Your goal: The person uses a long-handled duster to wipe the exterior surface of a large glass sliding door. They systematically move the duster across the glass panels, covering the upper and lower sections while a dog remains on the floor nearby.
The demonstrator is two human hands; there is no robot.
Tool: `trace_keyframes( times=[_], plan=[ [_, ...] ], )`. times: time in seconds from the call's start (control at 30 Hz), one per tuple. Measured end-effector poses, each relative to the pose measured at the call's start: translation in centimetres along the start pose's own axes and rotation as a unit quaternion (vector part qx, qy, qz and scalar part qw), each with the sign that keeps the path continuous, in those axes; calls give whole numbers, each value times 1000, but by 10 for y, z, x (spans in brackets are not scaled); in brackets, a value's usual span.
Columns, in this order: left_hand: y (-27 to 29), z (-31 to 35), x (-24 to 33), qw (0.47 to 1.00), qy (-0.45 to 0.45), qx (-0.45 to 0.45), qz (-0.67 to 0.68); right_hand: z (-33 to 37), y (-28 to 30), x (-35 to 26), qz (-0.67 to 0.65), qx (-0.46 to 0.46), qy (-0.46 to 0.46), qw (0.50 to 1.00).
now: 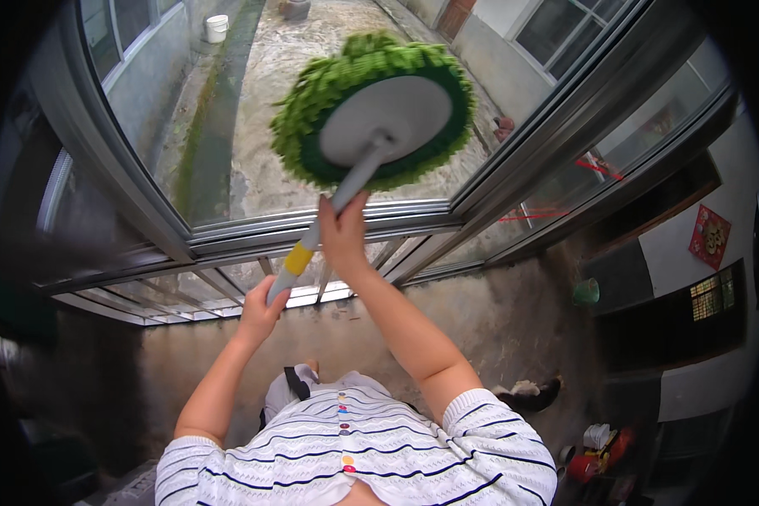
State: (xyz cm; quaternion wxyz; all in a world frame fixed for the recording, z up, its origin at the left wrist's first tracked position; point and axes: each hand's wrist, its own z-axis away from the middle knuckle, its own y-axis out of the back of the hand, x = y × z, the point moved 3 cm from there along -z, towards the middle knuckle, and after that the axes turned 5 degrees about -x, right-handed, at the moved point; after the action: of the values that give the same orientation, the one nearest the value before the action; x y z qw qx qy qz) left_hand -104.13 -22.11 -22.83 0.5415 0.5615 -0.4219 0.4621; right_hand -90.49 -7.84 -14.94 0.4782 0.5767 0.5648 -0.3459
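Note:
Both my hands grip the grey pole of a mop (pixel 386 121) that has a round grey plate ringed by green chenille strands. My left hand (pixel 262 310) is closed around the lower end of the pole, below its yellow band. Higher up, just under the mop head, my right hand (pixel 343 238) is wrapped around the pole. The head is raised in front of the glass pane of a window (pixel 207 143), covering its middle; whether the strands touch the glass I cannot tell. The pole slants up and to the right.
A metal window frame (pixel 320 226) crosses in front, with a railing (pixel 219 282) below. Through the glass are a concrete yard (pixel 266 110) and a white bucket (pixel 217 29). Behind on the right are a green bin (pixel 586 292) and a black-and-white animal (pixel 527 393) on the floor.

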Motion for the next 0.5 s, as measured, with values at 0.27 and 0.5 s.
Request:
trace_keyframes(
  times=[0.27,0.5],
  plan=[
    [-82,-93,124,966,-229,39,-109,-96,144,-61,10,168,135,976],
    [-74,-131,222,927,-320,193,-46,-155,133,-224,257,200,253,911]
  ],
)
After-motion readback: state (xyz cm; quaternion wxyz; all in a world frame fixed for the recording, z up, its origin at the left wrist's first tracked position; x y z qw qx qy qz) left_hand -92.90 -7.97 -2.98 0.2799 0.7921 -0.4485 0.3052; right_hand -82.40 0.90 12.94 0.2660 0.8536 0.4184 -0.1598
